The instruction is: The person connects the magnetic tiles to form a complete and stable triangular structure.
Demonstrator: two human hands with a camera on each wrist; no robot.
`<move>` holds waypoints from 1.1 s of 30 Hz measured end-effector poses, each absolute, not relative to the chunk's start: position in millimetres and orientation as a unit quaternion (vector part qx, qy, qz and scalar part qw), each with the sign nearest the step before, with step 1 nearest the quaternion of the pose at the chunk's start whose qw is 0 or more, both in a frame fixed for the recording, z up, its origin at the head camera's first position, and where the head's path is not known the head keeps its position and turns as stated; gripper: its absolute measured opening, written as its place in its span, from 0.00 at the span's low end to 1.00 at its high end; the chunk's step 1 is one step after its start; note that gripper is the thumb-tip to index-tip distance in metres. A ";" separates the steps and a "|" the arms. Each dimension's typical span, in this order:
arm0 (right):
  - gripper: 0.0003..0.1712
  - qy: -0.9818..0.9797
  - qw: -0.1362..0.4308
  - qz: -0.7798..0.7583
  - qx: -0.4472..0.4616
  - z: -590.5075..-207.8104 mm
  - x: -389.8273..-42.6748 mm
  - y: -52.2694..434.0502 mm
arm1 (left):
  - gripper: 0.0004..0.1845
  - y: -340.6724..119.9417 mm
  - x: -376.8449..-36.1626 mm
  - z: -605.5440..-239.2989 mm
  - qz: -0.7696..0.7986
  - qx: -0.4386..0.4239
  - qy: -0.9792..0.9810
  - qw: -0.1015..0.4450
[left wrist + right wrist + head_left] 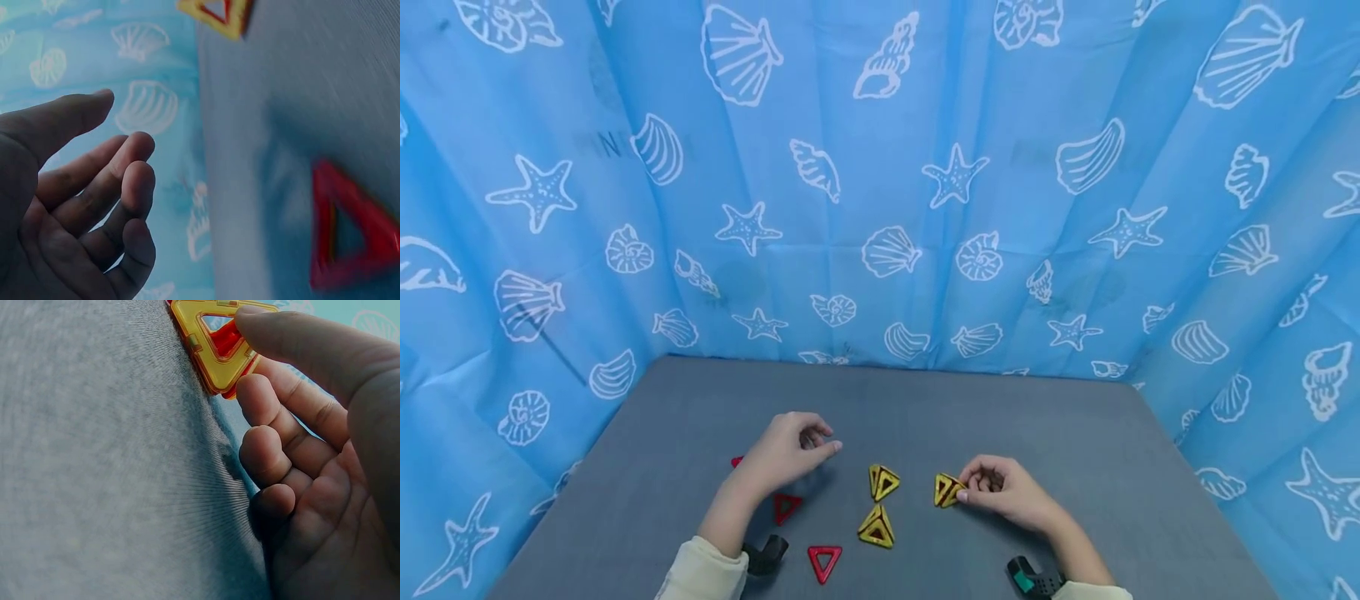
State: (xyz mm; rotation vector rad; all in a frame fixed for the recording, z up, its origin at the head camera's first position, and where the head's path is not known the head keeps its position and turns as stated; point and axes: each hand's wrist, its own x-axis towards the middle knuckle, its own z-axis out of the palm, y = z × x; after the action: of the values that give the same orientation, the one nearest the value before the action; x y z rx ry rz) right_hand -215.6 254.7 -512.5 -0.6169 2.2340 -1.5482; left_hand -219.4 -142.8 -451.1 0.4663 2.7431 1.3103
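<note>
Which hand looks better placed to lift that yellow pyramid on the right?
The right hand, probably: its thumb and fingers already pinch the yellow pyramid. The left hand hovers empty, fingers loosely curled, over near the red triangles.

Open counter (895, 400) lies beyond both hands; between them stand two yellow pyramids (883, 482) (877, 527), with red triangles (787, 506) (824, 562) lying nearer left.

- Yellow triangle piece (947, 490) with red inside, at the right hand's fingertips.
- Red triangles (786, 506) beside the left hand.
- Grey worktop (1075, 450).
- Blue curtain (880, 183) with white shells and starfish.
</note>
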 end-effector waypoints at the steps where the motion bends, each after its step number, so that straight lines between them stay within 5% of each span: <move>1: 0.13 0.788 0.178 -0.548 -0.217 -512.4 -215.6 254.5 | 0.09 -148.0 -219.8 -452.6 0.425 0.146 0.892 0.034; 33: 0.14 0.746 0.205 -0.589 -0.233 -517.5 -215.4 260.3 | 0.14 -212.1 -213.1 -478.1 0.432 0.139 0.886 0.098</move>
State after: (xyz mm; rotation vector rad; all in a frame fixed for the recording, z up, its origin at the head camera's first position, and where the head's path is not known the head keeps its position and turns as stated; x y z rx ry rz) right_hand -215.4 260.3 -517.5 -0.6487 2.0793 -1.6422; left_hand -213.1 -212.1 -478.1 0.4121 2.6228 1.2775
